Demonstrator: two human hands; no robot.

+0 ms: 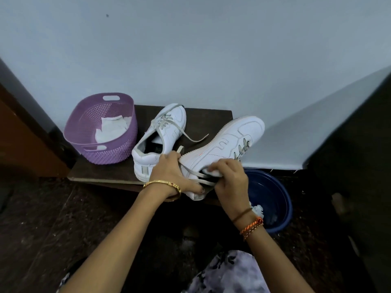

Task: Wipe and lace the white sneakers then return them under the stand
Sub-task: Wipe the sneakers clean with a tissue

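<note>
One white sneaker (163,136) stands upright on a low dark wooden stand (110,172), its grey laces loose and one end trailing right. The second white sneaker (228,142) is lifted and tilted on its side, toe pointing up and right. My left hand (169,176) grips its heel, thumb under the heel end. My right hand (230,182) presses a small white cloth (212,172) against the shoe's collar by the opening. Loose grey laces cross between my hands.
A purple perforated basket (101,127) with white cloths inside sits on the stand's left end. A blue basin (275,199) holding water and a white rag stands on the dark floor at right. A dark cabinet rises at far right; a wall is behind.
</note>
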